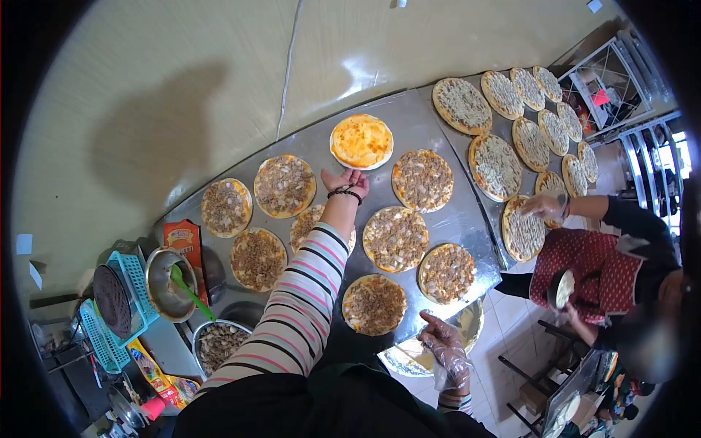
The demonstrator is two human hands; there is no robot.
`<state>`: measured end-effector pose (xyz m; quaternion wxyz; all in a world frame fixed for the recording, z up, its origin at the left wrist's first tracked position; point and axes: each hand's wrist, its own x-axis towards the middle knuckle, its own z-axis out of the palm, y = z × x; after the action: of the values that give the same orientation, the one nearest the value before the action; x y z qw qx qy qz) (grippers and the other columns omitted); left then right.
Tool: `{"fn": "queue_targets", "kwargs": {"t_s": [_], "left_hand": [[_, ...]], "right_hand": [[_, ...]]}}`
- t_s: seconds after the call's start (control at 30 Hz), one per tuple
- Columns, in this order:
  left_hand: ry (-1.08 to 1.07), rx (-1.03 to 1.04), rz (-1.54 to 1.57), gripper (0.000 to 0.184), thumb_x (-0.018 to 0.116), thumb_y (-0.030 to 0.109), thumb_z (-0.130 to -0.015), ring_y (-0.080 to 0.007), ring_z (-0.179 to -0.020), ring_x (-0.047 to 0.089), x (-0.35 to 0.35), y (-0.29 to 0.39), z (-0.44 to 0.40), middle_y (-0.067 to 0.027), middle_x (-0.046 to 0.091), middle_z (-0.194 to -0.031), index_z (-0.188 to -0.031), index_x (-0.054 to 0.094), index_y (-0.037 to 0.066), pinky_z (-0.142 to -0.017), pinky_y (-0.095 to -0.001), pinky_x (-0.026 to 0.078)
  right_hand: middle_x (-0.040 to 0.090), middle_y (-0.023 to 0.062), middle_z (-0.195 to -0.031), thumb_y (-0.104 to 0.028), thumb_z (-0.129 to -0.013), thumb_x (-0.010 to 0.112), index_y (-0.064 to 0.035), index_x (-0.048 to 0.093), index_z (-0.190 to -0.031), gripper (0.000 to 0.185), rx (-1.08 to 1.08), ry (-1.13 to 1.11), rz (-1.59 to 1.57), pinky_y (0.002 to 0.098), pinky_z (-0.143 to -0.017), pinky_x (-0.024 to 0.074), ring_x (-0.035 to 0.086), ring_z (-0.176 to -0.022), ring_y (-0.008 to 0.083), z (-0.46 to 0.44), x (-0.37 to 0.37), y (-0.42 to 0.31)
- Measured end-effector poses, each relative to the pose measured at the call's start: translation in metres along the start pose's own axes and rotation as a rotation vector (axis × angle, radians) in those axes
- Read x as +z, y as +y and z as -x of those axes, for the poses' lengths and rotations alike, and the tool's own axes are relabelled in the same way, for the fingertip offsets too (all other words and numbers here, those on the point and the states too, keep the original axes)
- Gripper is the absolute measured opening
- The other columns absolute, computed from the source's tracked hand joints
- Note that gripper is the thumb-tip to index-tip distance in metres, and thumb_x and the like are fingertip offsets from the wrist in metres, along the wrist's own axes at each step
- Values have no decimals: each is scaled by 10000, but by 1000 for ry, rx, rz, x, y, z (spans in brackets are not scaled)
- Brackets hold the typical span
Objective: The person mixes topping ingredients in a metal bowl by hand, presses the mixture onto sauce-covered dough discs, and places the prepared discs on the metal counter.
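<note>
My left hand (345, 182), bare and with a dark beaded bracelet, reaches palm up to the near edge of a pizza base with orange sauce (361, 141). Its fingertips meet the base's rim; whether they go under it I cannot tell. My right hand (444, 344), in a clear plastic glove, hangs by the table's front edge with fingers apart and nothing in them. Close to it lie a meat-topped pizza (447, 273) and another meat-topped pizza (374, 305). My left forearm partly covers a further meat-topped pizza (307, 228).
Several cheese-topped pizzas (496, 168) lie on the right table, where a co-worker's gloved hand (546, 207) works. At left are a metal bowl (157, 292) with a green spatula (191, 290), a pot of meat topping (223, 343) and blue baskets (102, 339). A large basin (473, 325) stands below the table edge.
</note>
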<state>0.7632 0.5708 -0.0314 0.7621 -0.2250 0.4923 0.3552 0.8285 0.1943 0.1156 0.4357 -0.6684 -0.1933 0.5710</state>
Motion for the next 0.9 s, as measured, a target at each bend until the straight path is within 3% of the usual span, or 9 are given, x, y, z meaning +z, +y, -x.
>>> {"fn": "queue_targets", "kwargs": {"t_s": [0.13, 0.2, 0.33, 0.4, 0.57, 0.67, 0.73, 0.83, 0.9], "left_hand": [[-75, 2, 105, 729, 245, 665, -779, -241, -1064, 444, 21, 8, -8, -77, 500, -1127, -1142, 482, 80, -903, -412, 350], [-384, 1, 304, 617, 246, 562, -841, -276, -1149, 435, 28, 11, -18, -105, 473, -1228, -1154, 486, 87, -948, -471, 355], [-490, 200, 218, 397, 336, 336, -875, -273, -1081, 519, 39, 14, -45, -111, 541, -1169, -1128, 523, 94, -917, -508, 403], [-459, 237, 260, 397, 343, 341, -871, -259, -1077, 524, 38, 14, -47, -102, 547, -1162, -1126, 524, 96, -912, -509, 411], [-779, 52, 311, 482, 283, 406, -873, -307, -1148, 456, 43, 10, -22, -121, 492, -1233, -1180, 494, 100, -973, -512, 335], [-786, 47, 266, 521, 243, 418, -874, -327, -1177, 420, 37, 11, -14, -133, 460, -1266, -1208, 476, 92, -994, -521, 295], [-958, -22, 279, 528, 236, 421, -876, -328, -1178, 419, 34, 8, 3, -138, 455, -1271, -1214, 471, 91, -991, -534, 290], [-1057, -89, 294, 516, 268, 429, -880, -334, -1158, 436, 33, 8, 73, -138, 470, -1255, -1201, 479, 85, -986, -533, 302], [-1319, -275, 325, 501, 341, 426, -867, -339, -1142, 449, 24, 23, 112, -152, 471, -1249, -1188, 484, 70, -983, -535, 307]], "right_hand": [[532, -3, -774, -33, -771, 623, -17, 524, -1180, 421, 27, 20, -25, 209, -668, 410, 491, -719, 81, -2, -6, -2], [536, -4, -778, -42, -772, 632, -14, 526, -1177, 420, 17, 45, -74, 210, -684, 411, 497, -730, 79, -1, -5, -6], [545, 10, -771, -47, -778, 625, 16, 519, -1170, 411, -2, 108, -102, 224, -701, 414, 509, -734, 94, 4, -6, -8], [549, 15, -767, -50, -776, 626, 27, 515, -1168, 415, 26, 82, -137, 227, -706, 412, 510, -738, 99, 7, -9, -6], [542, 8, -760, -44, -762, 633, 19, 522, -1162, 420, 13, 130, -141, 221, -706, 404, 488, -726, 92, 6, -10, -3], [543, 12, -761, -21, -769, 612, 14, 531, -1149, 390, -7, 131, -107, 223, -699, 407, 491, -720, 96, 12, -8, -3], [548, 38, -741, -131, -816, 587, 42, 514, -1136, 370, -11, 245, 14, 241, -649, 422, 497, -659, 107, 22, 0, -3], [551, 57, -727, -121, -833, 570, 17, 527, -984, 209, -128, 291, -26, 246, -646, 421, 508, -663, 126, 32, 9, 17], [543, 63, -702, -116, -837, 569, -16, 477, -862, 138, -150, 324, -25, 245, -631, 421, 511, -644, 139, 41, 26, 19]]}}
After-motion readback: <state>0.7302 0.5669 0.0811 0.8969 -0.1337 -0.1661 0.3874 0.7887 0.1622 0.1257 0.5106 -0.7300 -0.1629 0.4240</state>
